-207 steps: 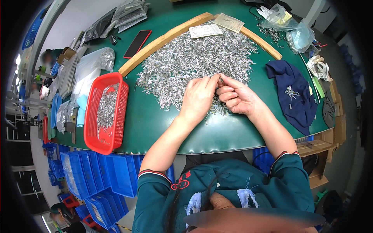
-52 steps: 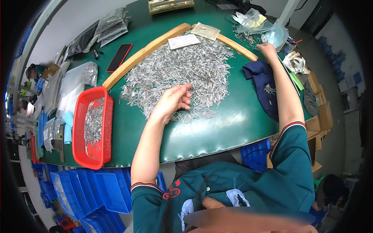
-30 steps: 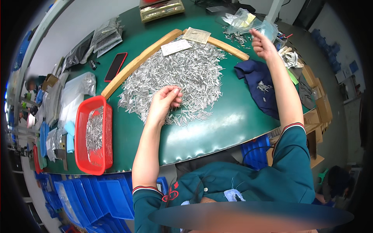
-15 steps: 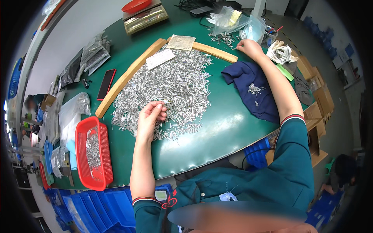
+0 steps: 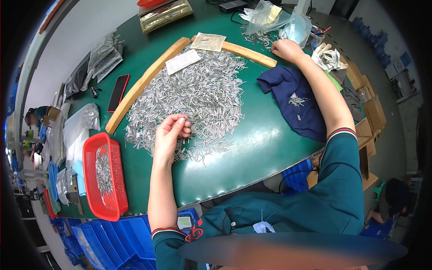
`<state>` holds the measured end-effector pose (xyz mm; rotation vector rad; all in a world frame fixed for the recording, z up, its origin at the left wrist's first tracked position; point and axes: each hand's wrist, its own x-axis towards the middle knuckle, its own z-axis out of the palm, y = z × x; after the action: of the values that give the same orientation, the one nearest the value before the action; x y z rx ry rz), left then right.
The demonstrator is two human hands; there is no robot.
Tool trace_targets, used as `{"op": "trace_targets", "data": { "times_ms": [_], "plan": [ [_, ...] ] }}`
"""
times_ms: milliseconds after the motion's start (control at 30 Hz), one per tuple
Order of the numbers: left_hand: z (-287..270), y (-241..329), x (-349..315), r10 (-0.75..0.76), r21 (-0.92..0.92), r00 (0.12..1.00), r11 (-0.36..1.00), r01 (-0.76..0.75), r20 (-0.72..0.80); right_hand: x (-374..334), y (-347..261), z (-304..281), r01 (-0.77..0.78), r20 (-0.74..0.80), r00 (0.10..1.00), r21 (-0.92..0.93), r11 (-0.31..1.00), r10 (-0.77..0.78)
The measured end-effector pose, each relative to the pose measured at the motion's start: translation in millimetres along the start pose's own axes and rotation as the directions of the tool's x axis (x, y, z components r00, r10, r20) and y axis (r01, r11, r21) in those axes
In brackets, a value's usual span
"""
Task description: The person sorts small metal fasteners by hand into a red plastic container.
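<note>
A broad heap of small silvery metal pins (image 5: 202,90) is spread over the green table. At its near left edge is my left hand (image 5: 171,135), with the fingers curled in and the thumb pressed to them; anything they hold is too small to make out. My right arm reaches to the far right, where my right hand (image 5: 288,50) is closed, fingertips down beside a smaller scatter of pins (image 5: 258,38). Its fingertips are partly hidden. Between that arm and the heap lies a dark blue cloth (image 5: 288,90), with a little cluster of pins (image 5: 297,100) on it.
Wooden strips (image 5: 148,85) (image 5: 249,54) border the heap, with paper slips (image 5: 183,61) (image 5: 208,42) on top. A red basket (image 5: 119,180) holding pins stands at left, near a phone (image 5: 118,93). Plastic bags (image 5: 265,18), a pen cup (image 5: 315,41) and white gloves (image 5: 327,57) are far right.
The whole view has shifted slightly. My right hand's fingers look more curled downward at the small scatter of pins; my left hand stays at the heap's near edge.
</note>
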<state>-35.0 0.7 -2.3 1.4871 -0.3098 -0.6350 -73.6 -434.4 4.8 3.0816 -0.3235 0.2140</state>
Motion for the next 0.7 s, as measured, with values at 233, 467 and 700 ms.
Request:
{"op": "trace_targets", "data": {
  "times_ms": [233,467,700],
  "plan": [
    [1,1,0,-0.002,0.004,1.000,1.000,0.002,0.004,16,-7,-8,0.129,0.155,0.984,-0.247,0.960,-0.092],
    [-4,1,-3,0.026,0.009,1.000,1.000,-0.026,0.006,10,-13,-9,0.125,0.234,0.971,-0.289,0.949,-0.056],
    [5,8,-4,0.041,-0.036,0.999,0.999,-0.040,0.024,-12,-61,-44,-0.002,-0.119,0.987,0.679,0.734,0.112]
  ]
}}
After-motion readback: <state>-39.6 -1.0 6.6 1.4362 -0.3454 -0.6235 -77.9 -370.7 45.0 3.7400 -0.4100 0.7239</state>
